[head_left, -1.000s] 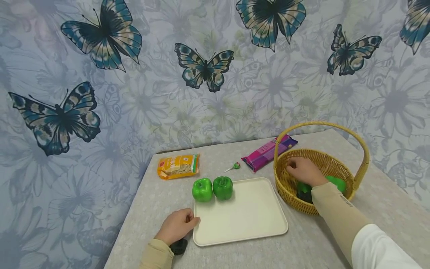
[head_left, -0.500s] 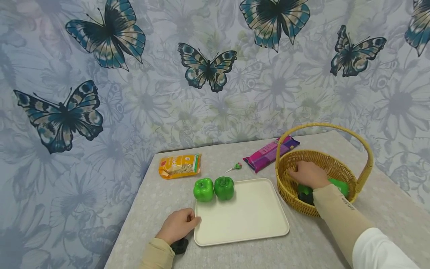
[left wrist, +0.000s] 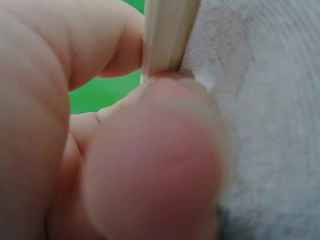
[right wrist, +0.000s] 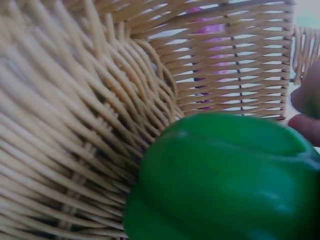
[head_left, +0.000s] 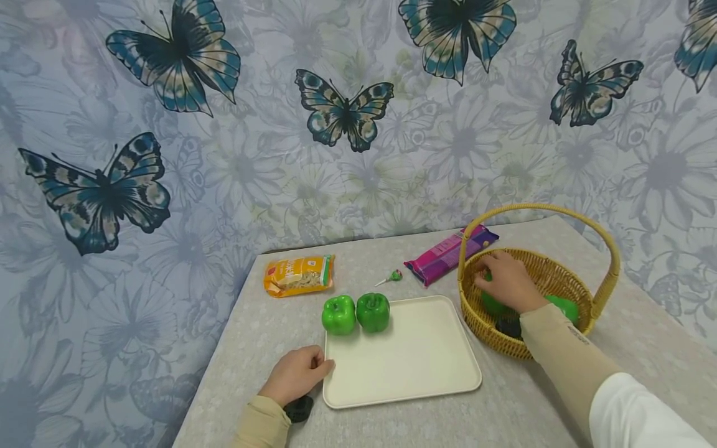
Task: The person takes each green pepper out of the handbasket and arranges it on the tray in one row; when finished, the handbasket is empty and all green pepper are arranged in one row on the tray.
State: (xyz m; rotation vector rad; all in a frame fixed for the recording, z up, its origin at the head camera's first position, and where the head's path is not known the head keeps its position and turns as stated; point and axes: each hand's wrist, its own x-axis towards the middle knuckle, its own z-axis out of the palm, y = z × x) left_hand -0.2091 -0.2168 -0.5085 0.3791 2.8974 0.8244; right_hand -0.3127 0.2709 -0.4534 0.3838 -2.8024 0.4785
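My left hand (head_left: 297, 373) pinches the left rim of a cream tray (head_left: 414, 354); in the left wrist view thumb and fingers close round the tray's edge (left wrist: 170, 35). Two green bell peppers, one lighter (head_left: 338, 315) and one darker (head_left: 373, 312), sit side by side at the tray's far left corner. Inside the wicker basket (head_left: 475, 320), my right hand (head_left: 511, 283) grips a green bell pepper (right wrist: 225, 180), which shows between thumb and fingers in the head view. Fingertips (right wrist: 307, 127) reach its far side in the right wrist view. Another green pepper (head_left: 564, 307) lies in the basket, partly behind the sleeve.
An orange food packet (head_left: 299, 275) lies at the back left of the table (head_left: 246, 336). A lollipop (head_left: 395, 275) and a purple-pink packet (head_left: 445, 255) lie behind the tray. The basket's tall handle (head_left: 540, 206) arches above my right hand. A patterned wall (head_left: 235, 186) borders the table.
My right hand has risen slightly in the basket, and a green pepper now shows between its thumb and fingers, farther up and left than before. My left hand stays on the tray rim.
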